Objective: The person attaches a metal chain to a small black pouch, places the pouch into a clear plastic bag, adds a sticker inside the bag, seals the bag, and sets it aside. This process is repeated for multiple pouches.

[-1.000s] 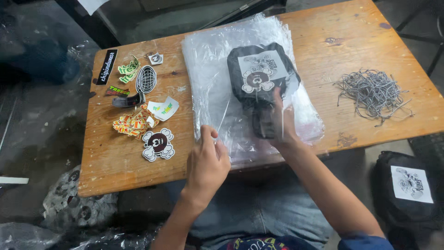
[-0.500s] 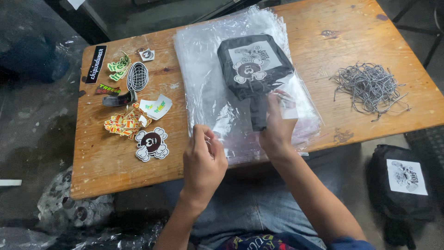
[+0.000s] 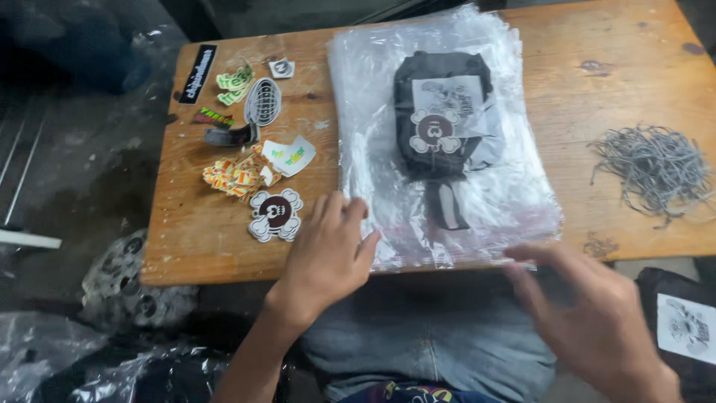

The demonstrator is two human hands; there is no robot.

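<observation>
A stack of clear plastic bags (image 3: 507, 201) lies on the wooden table (image 3: 597, 60). A folded black garment (image 3: 436, 123) with a white printed patch rests on the stack, apparently inside the top bag. My left hand (image 3: 328, 250) lies flat on the near left corner of the stack, fingers spread. My right hand (image 3: 597, 321), blurred, hovers off the table's near edge, close to the stack's near right corner, fingers apart and holding nothing.
Several stickers (image 3: 250, 127) and a round skull-style sticker pile (image 3: 274, 215) lie on the table's left part. A tangle of grey strings (image 3: 656, 168) sits at the right. A black packed garment (image 3: 682, 328) lies below right; plastic-wrapped items (image 3: 127, 287) sit lower left.
My right hand has let go of the black garment's lower end and pulled back off the table edge. The left hand stays at the stack's near left corner. The view shifted.
</observation>
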